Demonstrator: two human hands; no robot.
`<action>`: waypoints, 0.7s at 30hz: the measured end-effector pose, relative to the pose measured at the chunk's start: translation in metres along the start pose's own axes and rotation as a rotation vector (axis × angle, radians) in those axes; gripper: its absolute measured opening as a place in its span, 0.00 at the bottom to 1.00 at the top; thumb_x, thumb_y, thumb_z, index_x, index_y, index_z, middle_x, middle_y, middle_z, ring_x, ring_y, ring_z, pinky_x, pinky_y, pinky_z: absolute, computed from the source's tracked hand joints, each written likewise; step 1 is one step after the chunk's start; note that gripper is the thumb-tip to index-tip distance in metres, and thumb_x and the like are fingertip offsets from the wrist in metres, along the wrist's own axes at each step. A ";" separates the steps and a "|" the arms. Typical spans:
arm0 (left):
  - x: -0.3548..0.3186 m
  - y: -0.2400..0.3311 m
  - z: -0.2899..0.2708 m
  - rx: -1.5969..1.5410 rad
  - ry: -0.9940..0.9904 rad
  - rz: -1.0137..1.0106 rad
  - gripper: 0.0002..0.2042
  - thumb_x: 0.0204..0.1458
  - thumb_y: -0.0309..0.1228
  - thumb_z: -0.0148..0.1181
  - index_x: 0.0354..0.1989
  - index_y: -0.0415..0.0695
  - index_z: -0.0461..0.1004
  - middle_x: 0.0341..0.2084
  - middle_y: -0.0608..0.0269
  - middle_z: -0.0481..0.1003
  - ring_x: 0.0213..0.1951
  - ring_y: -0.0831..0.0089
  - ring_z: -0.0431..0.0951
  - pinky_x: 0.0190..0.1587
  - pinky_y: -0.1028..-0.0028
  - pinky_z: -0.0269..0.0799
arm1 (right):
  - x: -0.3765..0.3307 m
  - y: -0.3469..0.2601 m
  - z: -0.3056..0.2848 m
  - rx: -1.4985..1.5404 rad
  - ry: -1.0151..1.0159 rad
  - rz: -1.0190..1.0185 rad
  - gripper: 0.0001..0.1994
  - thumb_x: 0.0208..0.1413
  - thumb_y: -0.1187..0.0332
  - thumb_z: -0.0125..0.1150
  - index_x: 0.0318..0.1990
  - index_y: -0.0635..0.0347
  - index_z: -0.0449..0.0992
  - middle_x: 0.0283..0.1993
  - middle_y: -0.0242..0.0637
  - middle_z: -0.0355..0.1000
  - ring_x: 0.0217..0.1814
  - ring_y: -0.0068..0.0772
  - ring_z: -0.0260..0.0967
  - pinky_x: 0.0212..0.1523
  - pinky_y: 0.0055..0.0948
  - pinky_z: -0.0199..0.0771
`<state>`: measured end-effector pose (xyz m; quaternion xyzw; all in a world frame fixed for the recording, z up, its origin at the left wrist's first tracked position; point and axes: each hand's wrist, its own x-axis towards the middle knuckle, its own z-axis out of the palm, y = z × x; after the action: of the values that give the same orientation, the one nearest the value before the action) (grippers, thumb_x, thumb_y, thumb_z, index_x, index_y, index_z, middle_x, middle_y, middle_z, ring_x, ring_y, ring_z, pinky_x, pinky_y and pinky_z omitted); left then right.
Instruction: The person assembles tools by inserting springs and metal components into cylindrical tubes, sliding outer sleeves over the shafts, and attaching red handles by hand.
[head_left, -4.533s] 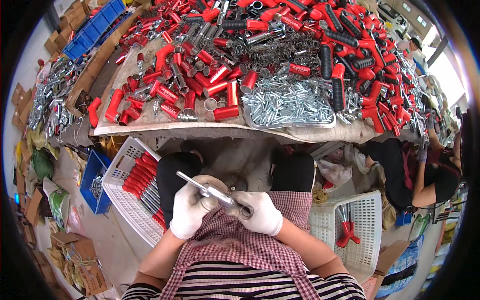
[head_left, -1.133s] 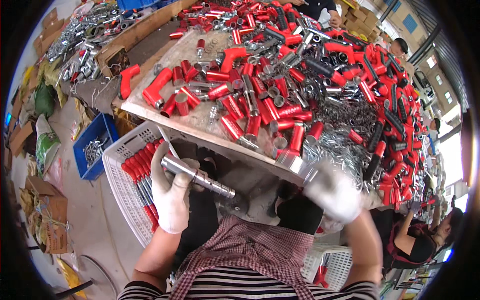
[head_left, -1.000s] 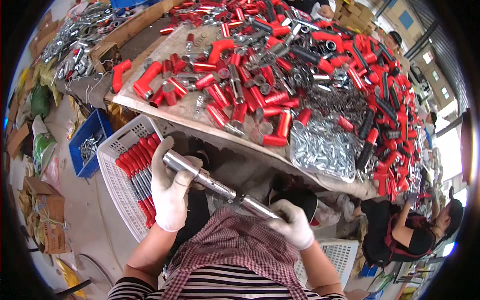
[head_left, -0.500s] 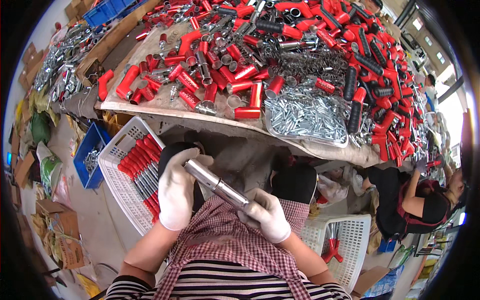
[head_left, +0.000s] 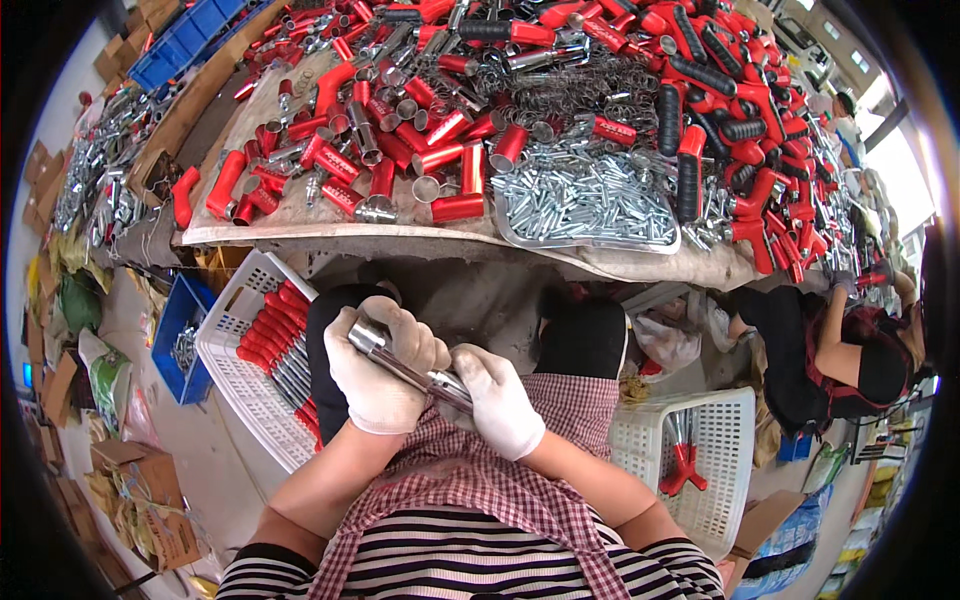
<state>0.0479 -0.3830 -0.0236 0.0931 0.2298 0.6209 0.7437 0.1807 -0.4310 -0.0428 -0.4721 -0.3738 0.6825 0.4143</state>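
Two baskets (head_left: 250, 385) beside gloved hands (head_left: 430, 385)

The metal rod (head_left: 405, 367) is largely covered by the gloved left hand (head_left: 383, 372) and right hand (head_left: 497, 400); its near end is hidden. The seated person (head_left: 840, 350) at far right is cut by the rim.

Brown cardboard boxes (head_left: 150, 520) on floor, lower left

A glossy metal tube (head_left: 405, 368) lies in white cloth gloves (head_left: 380, 372), over a checked cloth apron (head_left: 480, 480).
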 end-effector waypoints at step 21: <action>0.014 0.029 -0.003 0.074 -0.240 0.001 0.18 0.61 0.40 0.33 0.31 0.50 0.73 0.04 0.73 0.49 0.06 0.76 0.46 0.13 0.71 0.45 | 0.084 -0.134 -0.125 -1.535 0.644 -0.700 0.05 0.49 0.64 0.65 0.28 0.54 0.81 0.33 0.40 0.74 0.37 0.44 0.74 0.38 0.39 0.74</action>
<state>0.0225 -0.3636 -0.0171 0.1942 0.1618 0.5966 0.7617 0.3108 -0.2882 0.0149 -0.6463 -0.7145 -0.0851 0.2539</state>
